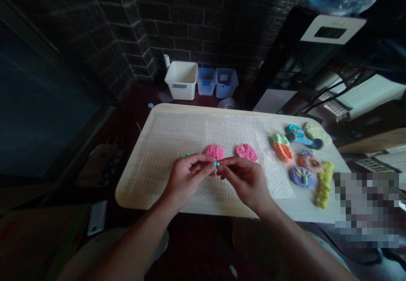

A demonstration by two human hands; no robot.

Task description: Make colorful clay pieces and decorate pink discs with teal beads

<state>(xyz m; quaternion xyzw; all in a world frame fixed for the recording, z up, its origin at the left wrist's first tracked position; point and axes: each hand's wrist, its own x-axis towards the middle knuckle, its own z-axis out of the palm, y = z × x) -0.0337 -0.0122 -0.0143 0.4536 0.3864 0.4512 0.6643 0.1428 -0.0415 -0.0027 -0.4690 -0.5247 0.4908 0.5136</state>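
My left hand [187, 178] and my right hand [244, 178] meet over the bubble wrap sheet [190, 137] on a light wooden table [142, 188]. Both pinch a tiny teal piece of clay [216, 163] between their fingertips. More teal clay [185, 156] peeks out behind my left hand. Just beyond the hands lie two flat pink clay pieces, one [213, 151] on the left and one [246, 152] on the right.
Several coloured clay shapes lie at the table's right: a green-and-orange one [281, 146], a blue one [300, 136], a purple disc [302, 176], a yellow-green strip [324, 184]. A white bin [181, 79] and two clear boxes [217, 82] stand on the floor by the brick wall.
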